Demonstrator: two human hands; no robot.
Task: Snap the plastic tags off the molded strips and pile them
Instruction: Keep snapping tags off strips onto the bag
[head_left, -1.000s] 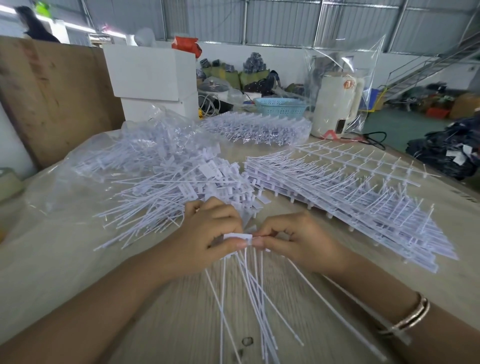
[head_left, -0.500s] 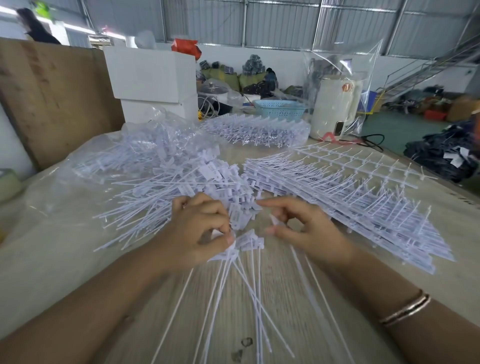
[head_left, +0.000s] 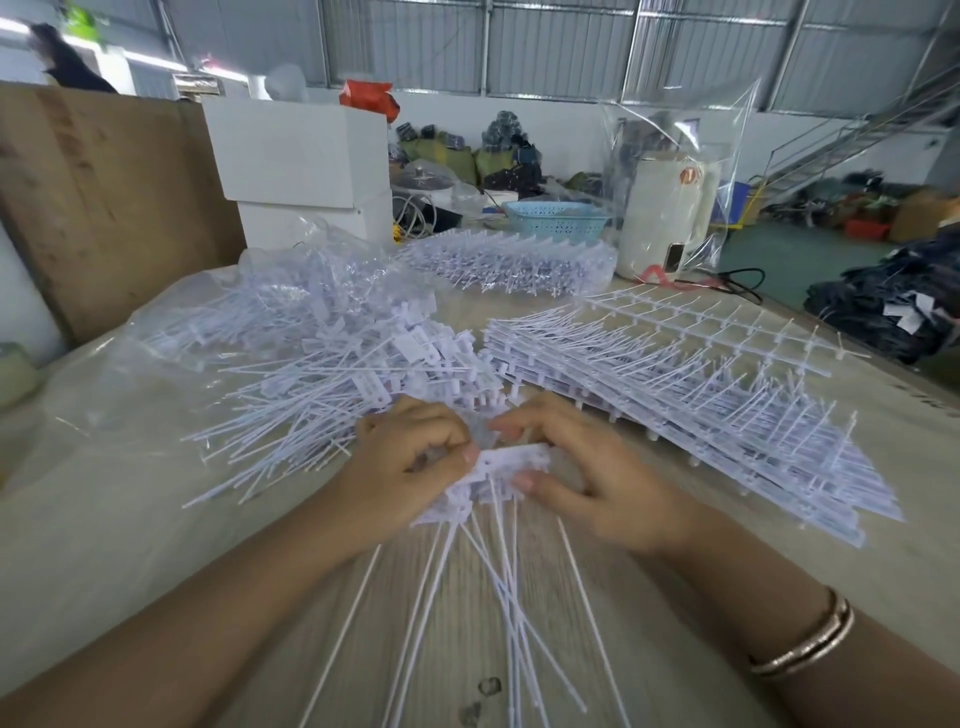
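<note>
Left hand (head_left: 410, 467) and right hand (head_left: 587, 478) pinch bunch of tags (head_left: 506, 465) at table (head_left: 130, 545) centre, near edge; fingers curled tight. Loose pile (head_left: 332, 384) left; strips (head_left: 675, 395) stacked right.

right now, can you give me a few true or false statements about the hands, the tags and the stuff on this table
1. Both hands, left hand and right hand, hold a bunch of tags between them. True.
2. The stack of molded strips lies to the person's left. False: it lies to the right; the pile of loose tags is on the left.
3. A bracelet sits on the right wrist. True.
4. The loose tags lie in a blue basket. False: they lie on clear plastic sheeting; the blue basket stands farther back.
5. The long tails of the held tags point toward the person. True.
</note>
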